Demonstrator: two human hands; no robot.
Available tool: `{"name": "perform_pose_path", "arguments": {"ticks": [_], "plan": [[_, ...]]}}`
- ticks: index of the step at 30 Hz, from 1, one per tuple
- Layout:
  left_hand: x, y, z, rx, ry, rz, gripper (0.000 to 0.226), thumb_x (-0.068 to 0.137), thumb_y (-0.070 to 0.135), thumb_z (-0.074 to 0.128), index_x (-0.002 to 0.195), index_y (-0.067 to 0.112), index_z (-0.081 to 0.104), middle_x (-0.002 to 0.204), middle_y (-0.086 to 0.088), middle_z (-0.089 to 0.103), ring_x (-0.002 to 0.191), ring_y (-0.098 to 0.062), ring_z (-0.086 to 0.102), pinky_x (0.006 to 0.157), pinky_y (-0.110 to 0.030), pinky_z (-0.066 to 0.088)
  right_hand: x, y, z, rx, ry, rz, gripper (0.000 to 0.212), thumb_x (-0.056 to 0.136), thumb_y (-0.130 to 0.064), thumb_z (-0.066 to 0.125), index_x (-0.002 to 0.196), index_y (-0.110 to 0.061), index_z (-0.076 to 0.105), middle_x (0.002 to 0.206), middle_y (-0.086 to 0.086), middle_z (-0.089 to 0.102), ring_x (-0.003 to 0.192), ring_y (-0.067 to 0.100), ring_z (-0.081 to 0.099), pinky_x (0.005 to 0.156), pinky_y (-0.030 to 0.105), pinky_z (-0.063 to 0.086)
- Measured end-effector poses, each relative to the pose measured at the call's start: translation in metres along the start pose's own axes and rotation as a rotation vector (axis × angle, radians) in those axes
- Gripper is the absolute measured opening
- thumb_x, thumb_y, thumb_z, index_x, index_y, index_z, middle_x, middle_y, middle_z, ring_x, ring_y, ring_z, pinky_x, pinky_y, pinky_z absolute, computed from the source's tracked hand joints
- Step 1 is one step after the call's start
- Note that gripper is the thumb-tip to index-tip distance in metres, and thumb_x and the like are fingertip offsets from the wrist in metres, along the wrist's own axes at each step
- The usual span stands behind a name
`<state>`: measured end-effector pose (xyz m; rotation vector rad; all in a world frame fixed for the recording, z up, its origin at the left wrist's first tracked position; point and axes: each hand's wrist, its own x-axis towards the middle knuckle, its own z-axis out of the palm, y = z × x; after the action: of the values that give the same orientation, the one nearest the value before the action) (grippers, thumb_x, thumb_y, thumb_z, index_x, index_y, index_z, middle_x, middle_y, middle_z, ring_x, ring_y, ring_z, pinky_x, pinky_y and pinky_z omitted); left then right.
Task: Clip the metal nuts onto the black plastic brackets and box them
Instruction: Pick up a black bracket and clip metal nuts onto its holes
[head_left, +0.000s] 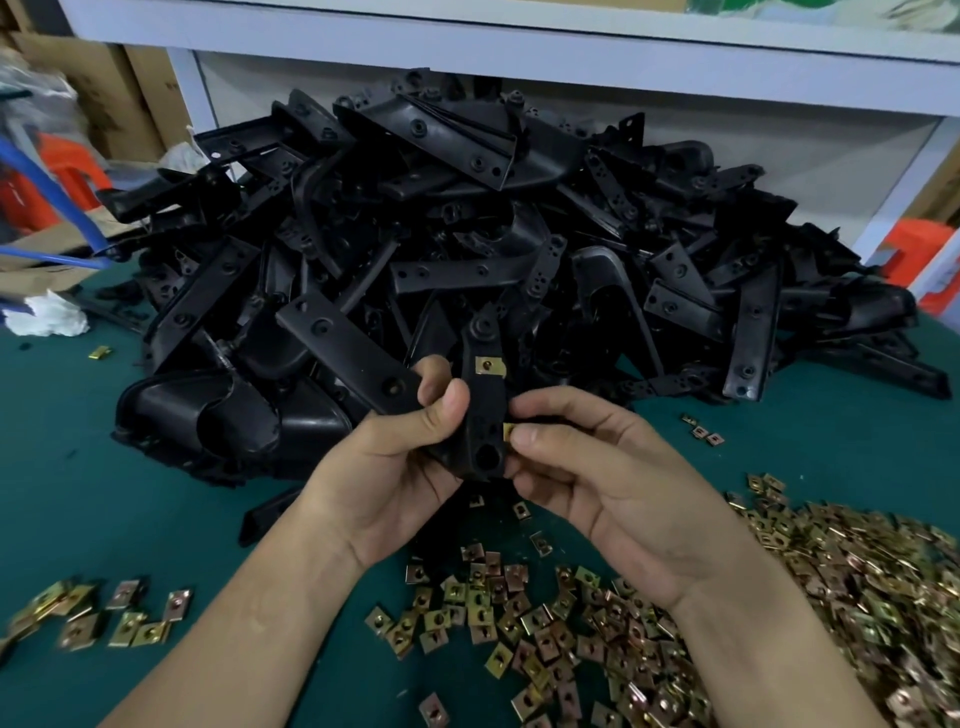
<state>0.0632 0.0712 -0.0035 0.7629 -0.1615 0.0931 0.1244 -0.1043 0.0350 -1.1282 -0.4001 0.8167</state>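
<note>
Above the green table mat (78, 467), at the middle of the view, both hands work on one black plastic bracket (485, 410). The left hand (395, 457) grips the bracket, fingers curled round it and the thumb laid across its front, so that its narrow arm stands roughly upright. One brass-coloured metal nut (488, 365) already sits clipped on that arm's upper part. The right hand (587, 467) pinches a second nut (509, 430) between thumb and forefinger, touching the bracket's right edge lower down; its other fingers are loosely curled beneath.

Behind the hands a big heap of black brackets (467, 234) covers the mat up to a white shelf frame (519, 47). A thick spread of loose nuts (831, 582) lies at the lower right, thinning out under the wrists. A smaller cluster of nuts (104, 618) lies at the lower left, well apart from the rest. At the far left are a white rag (47, 317), a blue tube (57, 192) and cardboard (119, 98).
</note>
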Motion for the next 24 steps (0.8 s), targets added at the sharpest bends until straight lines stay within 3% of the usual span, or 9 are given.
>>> {"name": "perform_pose_path", "arguments": {"ticks": [3,8,12,19,24], "plan": [[-0.0001,-0.0002,0.0007,0.008,0.002,0.005,0.041,0.078,0.015,0.087,0.078,0.017,0.045,0.091,-0.008,0.064,0.085,-0.024,0.069,0.072,-0.037,0.062,-0.0006,-0.0003,0.0008,-0.021,0.002,-0.027,0.020,0.072,-0.010,0.078,0.090,-0.017,0.079,0.086,0.012,0.074,0.074,0.016,0.071,0.066,0.021,0.056],[0.0011,-0.0023,-0.0002,0.098,0.017,0.054,0.043,0.081,0.019,0.085,0.078,0.018,0.041,0.098,-0.007,0.067,0.096,-0.023,0.068,0.086,-0.034,0.060,0.0015,0.0042,0.0032,0.011,0.095,-0.089,0.021,0.069,-0.010,0.083,0.086,-0.018,0.075,0.088,0.012,0.075,0.074,0.015,0.069,0.066,0.021,0.056],[0.0009,-0.0026,-0.0004,0.110,0.022,0.060,0.044,0.079,0.018,0.086,0.077,0.017,0.041,0.099,-0.008,0.065,0.098,-0.024,0.067,0.086,-0.035,0.059,0.0016,0.0049,0.0022,-0.091,0.122,-0.099,0.017,0.069,-0.014,0.081,0.081,-0.025,0.076,0.078,0.004,0.070,0.068,0.010,0.063,0.063,0.020,0.052],[0.0006,-0.0046,0.0034,0.189,0.001,0.034,0.045,0.080,0.020,0.086,0.078,0.019,0.041,0.107,-0.014,0.059,0.103,-0.032,0.059,0.089,-0.045,0.048,0.0014,0.0087,0.0028,-0.179,0.085,-0.103,0.019,0.070,-0.018,0.080,0.086,-0.029,0.076,0.075,-0.002,0.069,0.066,0.004,0.060,0.059,0.020,0.045],[0.0014,-0.0059,0.0042,0.223,0.039,0.045,0.036,0.087,0.013,0.075,0.079,0.018,0.040,0.107,-0.012,0.066,0.105,-0.034,0.061,0.093,-0.051,0.045,0.0008,0.0092,0.0014,-0.277,0.118,-0.163,0.031,0.075,-0.022,0.077,0.103,-0.036,0.073,0.084,-0.001,0.073,0.079,0.005,0.065,0.068,0.024,0.047]]}}
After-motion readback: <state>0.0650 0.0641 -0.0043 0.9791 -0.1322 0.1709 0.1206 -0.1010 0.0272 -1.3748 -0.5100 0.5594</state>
